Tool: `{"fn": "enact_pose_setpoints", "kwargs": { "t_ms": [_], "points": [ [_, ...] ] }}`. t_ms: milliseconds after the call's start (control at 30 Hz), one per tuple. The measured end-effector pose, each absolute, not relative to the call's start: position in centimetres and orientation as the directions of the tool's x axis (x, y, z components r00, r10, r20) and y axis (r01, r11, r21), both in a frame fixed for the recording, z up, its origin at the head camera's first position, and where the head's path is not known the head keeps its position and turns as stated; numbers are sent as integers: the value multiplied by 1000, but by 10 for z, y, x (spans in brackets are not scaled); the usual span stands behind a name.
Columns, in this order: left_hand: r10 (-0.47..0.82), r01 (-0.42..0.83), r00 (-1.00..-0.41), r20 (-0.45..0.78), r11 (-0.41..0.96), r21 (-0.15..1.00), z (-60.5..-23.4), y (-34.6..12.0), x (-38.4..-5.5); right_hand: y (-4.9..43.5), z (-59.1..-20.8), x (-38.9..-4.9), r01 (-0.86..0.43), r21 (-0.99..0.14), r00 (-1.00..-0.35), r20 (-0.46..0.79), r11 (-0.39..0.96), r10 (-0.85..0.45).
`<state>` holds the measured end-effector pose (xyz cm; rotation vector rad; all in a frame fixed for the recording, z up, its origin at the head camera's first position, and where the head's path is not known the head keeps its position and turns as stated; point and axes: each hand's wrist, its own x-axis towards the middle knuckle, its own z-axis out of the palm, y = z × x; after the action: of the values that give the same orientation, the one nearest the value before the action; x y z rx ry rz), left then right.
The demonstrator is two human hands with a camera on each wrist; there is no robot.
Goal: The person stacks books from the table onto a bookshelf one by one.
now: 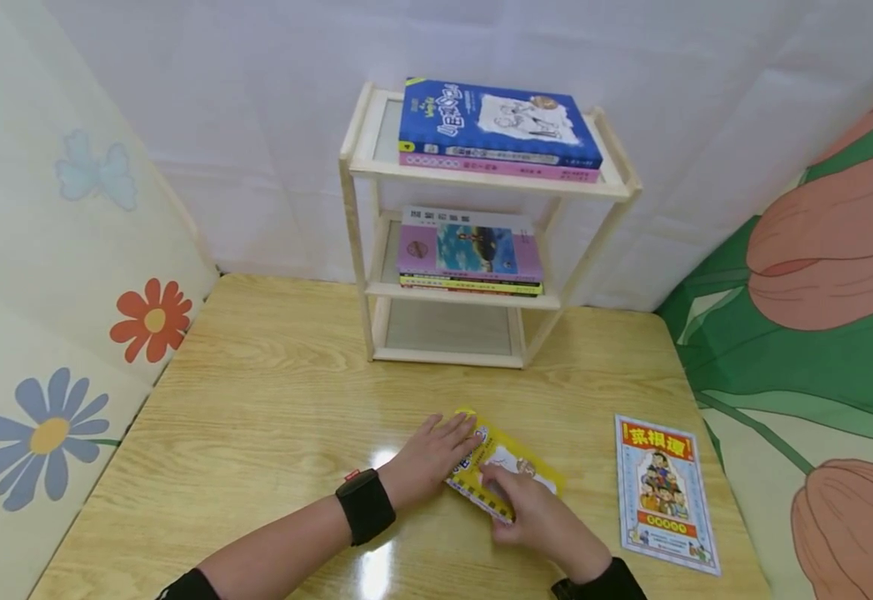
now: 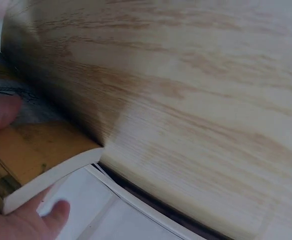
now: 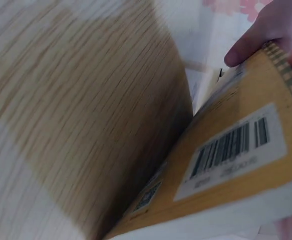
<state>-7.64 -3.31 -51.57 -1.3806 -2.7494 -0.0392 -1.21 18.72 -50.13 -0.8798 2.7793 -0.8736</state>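
A yellow book (image 1: pixel 494 442) is tilted up off the wooden table, between both hands. My left hand (image 1: pixel 428 458) lies over its left edge with the fingers across the cover. In the right wrist view a thumb (image 3: pixel 242 49) presses the back cover near the checkered spine, beside a barcode label (image 3: pixel 233 150). My right hand (image 1: pixel 537 512) grips the near right part, its thumb on top of the front cover. The left wrist view shows the book's white page edge (image 2: pixel 55 177) with fingers beneath it.
A light wooden three-tier shelf (image 1: pixel 447 360) stands at the back. A blue book (image 1: pixel 436 125) lies on a pink one on its top tier; several stacked books (image 1: pixel 436 250) lie on the middle tier. A light blue book (image 1: pixel 634 500) lies flat at the right.
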Motion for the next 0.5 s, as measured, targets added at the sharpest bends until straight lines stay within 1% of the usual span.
{"fn": "enact_pose_setpoints", "kwargs": {
  "t_ms": [100, 200, 400, 500],
  "points": [
    [804, 804, -595, 14, 595, 10, -515, -34, -75, 186, -501, -11, -526, -560, -811, 103, 640, -577],
    [798, 798, -602, -17, 602, 25, -514, -36, -75, 185, -500, -12, -527, -557, -808, 96, 641, -581],
    [752, 751, -654, -80, 658, 56, -508, -39, -76, 183, -496, -13, -564, -487, -805, 148, 666, -574],
    [732, 731, -675, -89, 680, 56, -504, -40, -76, 183, -494, -13, -565, -472, -811, 170, 676, -559]
  ]
}}
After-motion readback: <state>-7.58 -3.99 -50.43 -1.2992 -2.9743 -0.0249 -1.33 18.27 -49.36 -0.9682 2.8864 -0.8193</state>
